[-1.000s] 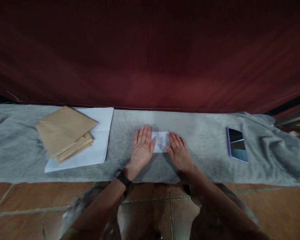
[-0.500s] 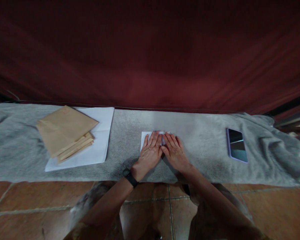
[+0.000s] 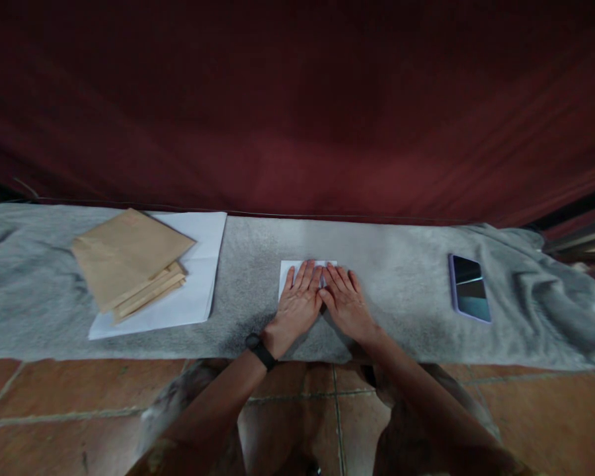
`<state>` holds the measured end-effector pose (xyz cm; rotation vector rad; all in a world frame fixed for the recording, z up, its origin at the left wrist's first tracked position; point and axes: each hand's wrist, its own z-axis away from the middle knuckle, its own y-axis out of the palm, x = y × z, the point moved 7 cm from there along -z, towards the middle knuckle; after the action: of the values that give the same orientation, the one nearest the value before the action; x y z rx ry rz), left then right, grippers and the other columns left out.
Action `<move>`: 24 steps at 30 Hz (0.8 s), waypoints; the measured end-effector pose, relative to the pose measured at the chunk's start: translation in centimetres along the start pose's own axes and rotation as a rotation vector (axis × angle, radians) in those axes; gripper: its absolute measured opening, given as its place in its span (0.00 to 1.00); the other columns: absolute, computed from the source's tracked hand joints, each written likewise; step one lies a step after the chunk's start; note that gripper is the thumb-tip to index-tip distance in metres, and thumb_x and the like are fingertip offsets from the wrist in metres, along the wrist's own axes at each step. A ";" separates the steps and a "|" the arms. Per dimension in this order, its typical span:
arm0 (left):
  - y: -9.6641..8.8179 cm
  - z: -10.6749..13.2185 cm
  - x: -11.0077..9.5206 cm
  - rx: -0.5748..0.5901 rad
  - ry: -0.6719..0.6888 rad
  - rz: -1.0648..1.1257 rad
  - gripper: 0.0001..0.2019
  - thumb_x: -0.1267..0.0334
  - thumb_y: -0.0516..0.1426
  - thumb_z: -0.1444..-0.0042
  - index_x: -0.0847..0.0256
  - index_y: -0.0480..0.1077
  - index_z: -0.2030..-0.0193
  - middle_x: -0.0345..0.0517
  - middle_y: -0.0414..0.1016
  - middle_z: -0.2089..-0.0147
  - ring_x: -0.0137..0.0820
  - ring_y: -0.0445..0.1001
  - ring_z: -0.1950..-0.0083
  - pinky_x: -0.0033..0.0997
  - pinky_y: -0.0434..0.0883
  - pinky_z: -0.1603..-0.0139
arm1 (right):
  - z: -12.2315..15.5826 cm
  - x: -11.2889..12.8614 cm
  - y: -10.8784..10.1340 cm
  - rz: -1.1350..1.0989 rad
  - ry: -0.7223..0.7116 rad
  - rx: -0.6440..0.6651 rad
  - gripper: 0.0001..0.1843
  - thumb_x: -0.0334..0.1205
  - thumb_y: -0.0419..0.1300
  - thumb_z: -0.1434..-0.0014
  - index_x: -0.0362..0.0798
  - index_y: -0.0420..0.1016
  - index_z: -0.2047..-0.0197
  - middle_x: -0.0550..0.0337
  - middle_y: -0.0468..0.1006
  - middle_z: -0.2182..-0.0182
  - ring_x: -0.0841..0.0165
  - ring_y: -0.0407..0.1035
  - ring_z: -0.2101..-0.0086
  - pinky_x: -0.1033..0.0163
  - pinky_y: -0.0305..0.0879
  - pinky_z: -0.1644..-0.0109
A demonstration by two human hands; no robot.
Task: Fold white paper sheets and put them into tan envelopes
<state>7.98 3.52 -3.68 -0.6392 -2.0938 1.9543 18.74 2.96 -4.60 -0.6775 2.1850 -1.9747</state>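
Observation:
A small white piece of paper (image 3: pixel 286 272) lies on the grey cloth (image 3: pixel 258 264) in front of me, mostly covered by my hands. My left hand (image 3: pixel 299 305) rests flat on it, fingers stretched out and pointing away from me. Beside it my right hand (image 3: pixel 346 303) lies flat too, with its fingers extended over the paper's right part. The two thumbs meet near the middle. Whether the paper is folded cannot be seen under the palms. A black watch (image 3: pixel 261 351) is on my left wrist.
To the left, several brown paper envelopes (image 3: pixel 133 254) lie on large white sheets (image 3: pixel 205 277). A phone (image 3: pixel 470 287) with a purple edge rests on the right. Crumpled cloth lies beyond it. A dark red fabric (image 3: pixel 297 132) hangs behind; floor tiles (image 3: pixel 64 390) show below.
Nearly everything stays in place. Only the left wrist with the watch has shifted very slightly to the right; both hands remain flat on the paper.

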 end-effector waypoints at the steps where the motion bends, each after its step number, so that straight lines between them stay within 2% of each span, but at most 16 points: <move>1: 0.0 0.0 0.0 -0.003 -0.007 0.001 0.29 0.64 0.43 0.31 0.70 0.50 0.25 0.59 0.48 0.22 0.41 0.43 0.21 0.54 0.45 0.22 | 0.0 0.0 0.0 0.002 0.000 -0.005 0.31 0.47 0.38 0.24 0.43 0.52 0.25 0.50 0.54 0.27 0.56 0.46 0.28 0.42 0.43 0.26; 8: 0.1 0.0 0.3 -0.027 -0.027 0.002 0.30 0.64 0.43 0.31 0.70 0.49 0.25 0.59 0.47 0.22 0.41 0.42 0.21 0.54 0.46 0.22 | 0.2 0.0 0.2 0.027 0.004 -0.030 0.31 0.48 0.39 0.24 0.41 0.51 0.25 0.48 0.52 0.26 0.55 0.44 0.28 0.42 0.43 0.26; 13: -0.1 0.0 1.0 -0.044 -0.071 -0.006 0.28 0.63 0.42 0.30 0.70 0.52 0.26 0.58 0.49 0.22 0.41 0.44 0.21 0.52 0.46 0.22 | 0.2 0.0 0.2 0.023 0.019 -0.042 0.32 0.49 0.40 0.25 0.40 0.51 0.25 0.47 0.53 0.27 0.55 0.46 0.28 0.42 0.43 0.26; 24: -0.1 0.2 2.7 -0.050 -0.181 -0.038 0.30 0.55 0.41 0.28 0.69 0.50 0.25 0.59 0.50 0.23 0.42 0.46 0.21 0.54 0.45 0.23 | 0.3 -0.4 0.3 0.015 0.034 -0.045 0.33 0.50 0.40 0.25 0.41 0.50 0.25 0.47 0.54 0.27 0.56 0.47 0.28 0.44 0.45 0.26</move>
<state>5.54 4.53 -4.00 -0.4426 -2.2481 2.0133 19.13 2.90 -4.97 -0.6370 2.2532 -1.9498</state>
